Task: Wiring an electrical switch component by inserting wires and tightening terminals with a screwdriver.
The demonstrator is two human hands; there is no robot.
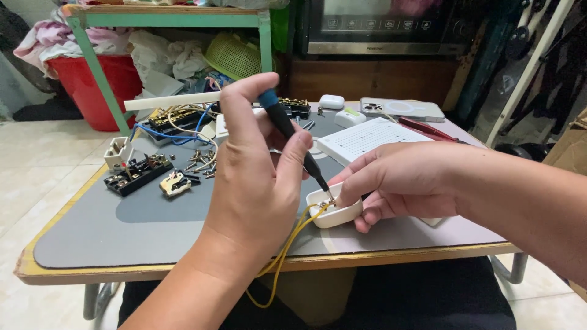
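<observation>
Left hand pinches a blue-handled screwdriver, tip in a white socket housing; right hand grips the housing on the tabletop. Yellow wire trails out.

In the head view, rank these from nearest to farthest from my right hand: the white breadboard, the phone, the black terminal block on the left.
From the right hand:
1. White breadboard, just behind the hand.
2. Phone, farther back near the table's rear edge.
3. Black terminal block, far across on the left side.

A grey mat covers the low table.
</observation>
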